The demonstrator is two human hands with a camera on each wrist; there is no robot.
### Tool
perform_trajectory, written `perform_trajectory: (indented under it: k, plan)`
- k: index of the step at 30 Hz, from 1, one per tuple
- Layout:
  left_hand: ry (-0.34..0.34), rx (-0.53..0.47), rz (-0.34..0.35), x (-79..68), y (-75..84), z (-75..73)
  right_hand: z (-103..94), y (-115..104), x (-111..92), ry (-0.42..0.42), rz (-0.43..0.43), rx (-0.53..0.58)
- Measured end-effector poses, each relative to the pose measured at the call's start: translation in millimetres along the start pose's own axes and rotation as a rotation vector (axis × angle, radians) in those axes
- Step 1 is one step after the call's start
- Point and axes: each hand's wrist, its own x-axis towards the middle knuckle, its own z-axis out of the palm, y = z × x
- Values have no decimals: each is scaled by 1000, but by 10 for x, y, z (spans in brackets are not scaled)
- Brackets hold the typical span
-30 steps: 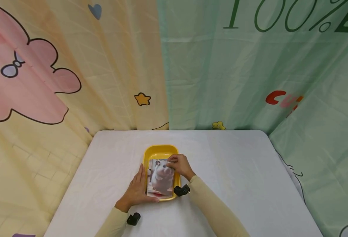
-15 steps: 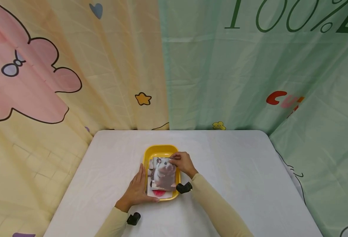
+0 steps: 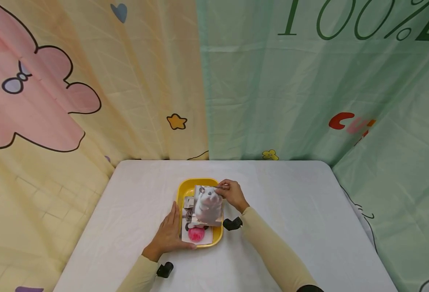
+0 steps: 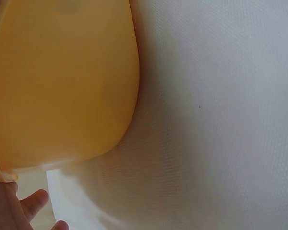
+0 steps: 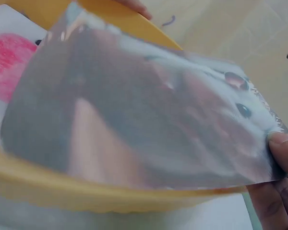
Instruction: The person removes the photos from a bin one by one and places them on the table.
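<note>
A small notebook (image 3: 209, 205) with a glossy hamster cover is tilted over the right part of a yellow tray (image 3: 217, 238). White zigzag marks, like a coil binding, run along its upper edge in the right wrist view. My right hand (image 3: 233, 194) pinches its upper right corner, thumb (image 5: 284, 152) on the cover and fingers behind. Below it lies a white sheet or cover with a pink round picture (image 3: 196, 234), partly hidden, near another greyish picture (image 3: 189, 202). My left hand (image 3: 168, 233) rests against the tray's left side with straight fingers, thumb along the front rim.
The tray stands on a white-covered table (image 3: 280, 211). Printed curtains (image 3: 258, 101) hang behind the table and at both sides. Black wrist devices (image 3: 164, 269) sit at both forearms.
My right hand has moved up and to the right with the hamster notebook, uncovering the pink round picture and the greyish picture beneath. The left hand and tray stay in place.
</note>
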Motion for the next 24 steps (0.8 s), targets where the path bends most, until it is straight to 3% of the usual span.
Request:
perform_trajectory:
  k: [7, 14, 24]
  plan:
    - [43, 4, 2, 3, 3, 15, -200, 6, 125, 75, -34, 18]
    - [38, 2, -6, 1, 5, 21, -501, 25, 211, 92, -39, 51]
    - [26, 19, -6, 9, 22, -4, -863, 132, 332, 193, 34, 37]
